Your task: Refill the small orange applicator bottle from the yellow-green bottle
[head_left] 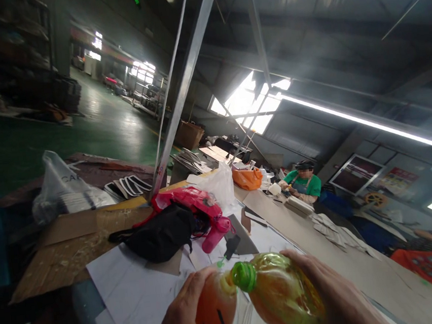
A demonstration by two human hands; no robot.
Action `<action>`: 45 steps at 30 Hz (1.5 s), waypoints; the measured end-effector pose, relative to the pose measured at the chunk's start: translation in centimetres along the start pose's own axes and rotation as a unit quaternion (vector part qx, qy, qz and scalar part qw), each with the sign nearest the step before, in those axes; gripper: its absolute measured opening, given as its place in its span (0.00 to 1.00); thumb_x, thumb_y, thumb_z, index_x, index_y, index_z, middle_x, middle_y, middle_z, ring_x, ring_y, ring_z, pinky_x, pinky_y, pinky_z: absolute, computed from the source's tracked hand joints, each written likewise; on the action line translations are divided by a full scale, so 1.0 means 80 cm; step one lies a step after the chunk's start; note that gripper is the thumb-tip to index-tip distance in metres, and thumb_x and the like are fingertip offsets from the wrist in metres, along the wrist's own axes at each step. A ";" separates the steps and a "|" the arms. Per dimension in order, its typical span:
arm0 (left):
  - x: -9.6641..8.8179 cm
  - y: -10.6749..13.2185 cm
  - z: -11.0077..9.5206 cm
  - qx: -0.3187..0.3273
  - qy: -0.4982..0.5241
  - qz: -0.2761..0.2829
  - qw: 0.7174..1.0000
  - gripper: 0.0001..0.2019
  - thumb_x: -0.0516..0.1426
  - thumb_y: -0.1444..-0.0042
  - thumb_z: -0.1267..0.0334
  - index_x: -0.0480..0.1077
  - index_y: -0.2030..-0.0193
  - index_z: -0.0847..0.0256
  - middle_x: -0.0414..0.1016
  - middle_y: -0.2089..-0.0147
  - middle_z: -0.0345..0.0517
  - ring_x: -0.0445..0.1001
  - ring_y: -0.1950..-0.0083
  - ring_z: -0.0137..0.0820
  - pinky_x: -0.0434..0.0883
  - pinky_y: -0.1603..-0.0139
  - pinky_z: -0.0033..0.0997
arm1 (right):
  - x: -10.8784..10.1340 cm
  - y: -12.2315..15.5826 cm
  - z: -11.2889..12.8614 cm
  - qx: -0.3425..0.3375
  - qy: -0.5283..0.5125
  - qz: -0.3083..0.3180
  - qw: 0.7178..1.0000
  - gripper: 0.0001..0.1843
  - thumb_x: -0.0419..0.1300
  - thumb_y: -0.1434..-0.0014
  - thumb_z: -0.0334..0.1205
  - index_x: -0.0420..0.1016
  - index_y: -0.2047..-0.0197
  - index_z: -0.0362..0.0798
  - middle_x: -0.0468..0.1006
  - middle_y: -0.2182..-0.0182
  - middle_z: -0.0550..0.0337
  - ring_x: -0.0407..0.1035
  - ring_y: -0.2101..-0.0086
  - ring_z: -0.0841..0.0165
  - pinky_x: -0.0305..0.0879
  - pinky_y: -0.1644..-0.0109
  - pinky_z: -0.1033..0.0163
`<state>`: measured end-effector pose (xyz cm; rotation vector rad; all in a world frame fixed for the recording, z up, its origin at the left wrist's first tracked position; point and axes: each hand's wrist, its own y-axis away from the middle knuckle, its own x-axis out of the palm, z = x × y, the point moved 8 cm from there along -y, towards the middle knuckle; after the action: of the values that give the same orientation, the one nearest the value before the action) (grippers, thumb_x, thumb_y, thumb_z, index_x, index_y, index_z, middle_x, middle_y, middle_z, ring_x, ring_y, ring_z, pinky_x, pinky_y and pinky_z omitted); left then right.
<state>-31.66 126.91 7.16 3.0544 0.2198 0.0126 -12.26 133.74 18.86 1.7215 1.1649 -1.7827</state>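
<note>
My left hand (182, 308) is closed around a small orange bottle (215, 310) with a pale yellowish neck and a dark mark on its side. In my right hand (327, 283) is a clear plastic bottle (284, 290) with yellow-green liquid, tipped on its side. Its green cap end (244, 276) points left and meets the neck of the orange bottle. Whether liquid passes between them I cannot tell. Both bottles are held over the worktable, above white sheets (133, 297).
Beyond my hands lie a black bag (165, 233), a red bag (183, 198) and a pink bottle (217, 233). A metal post (186, 86) rises behind them. An orange bag (247, 178) sits farther along the table (283, 222). A person in green (312, 186) works at its far side.
</note>
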 end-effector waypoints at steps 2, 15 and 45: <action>0.000 -0.002 0.003 0.003 -0.001 0.000 1.000 0.38 0.62 0.64 0.69 0.61 0.41 0.60 0.64 0.40 0.43 0.59 0.37 0.36 0.52 0.36 0.23 | 0.001 0.001 -0.001 0.007 0.001 0.000 1.000 0.45 0.69 0.56 0.46 0.52 0.39 0.56 0.74 0.54 0.52 0.74 0.61 0.58 0.77 0.62 0.56; -0.008 -0.014 0.010 0.072 -0.082 -0.039 0.993 0.36 0.65 0.69 0.67 0.67 0.46 0.58 0.71 0.49 0.42 0.68 0.48 0.40 0.63 0.43 0.34 | 0.003 0.004 -0.001 -0.010 0.035 -0.008 0.999 0.48 0.72 0.60 0.48 0.53 0.39 0.54 0.75 0.56 0.51 0.74 0.63 0.57 0.77 0.66 0.55; 0.003 -0.037 0.016 -0.020 -0.151 -0.034 0.988 0.36 0.64 0.65 0.71 0.64 0.44 0.71 0.68 0.44 0.57 0.66 0.43 0.45 0.61 0.39 0.43 | 0.078 0.024 -0.026 0.056 -0.114 0.027 0.992 0.51 0.73 0.61 0.36 0.49 0.39 0.58 0.74 0.52 0.56 0.72 0.56 0.58 0.73 0.56 0.58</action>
<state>-31.84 129.74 5.64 2.9541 0.2980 -0.4410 -10.50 135.84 12.57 1.5425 0.9308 -1.9845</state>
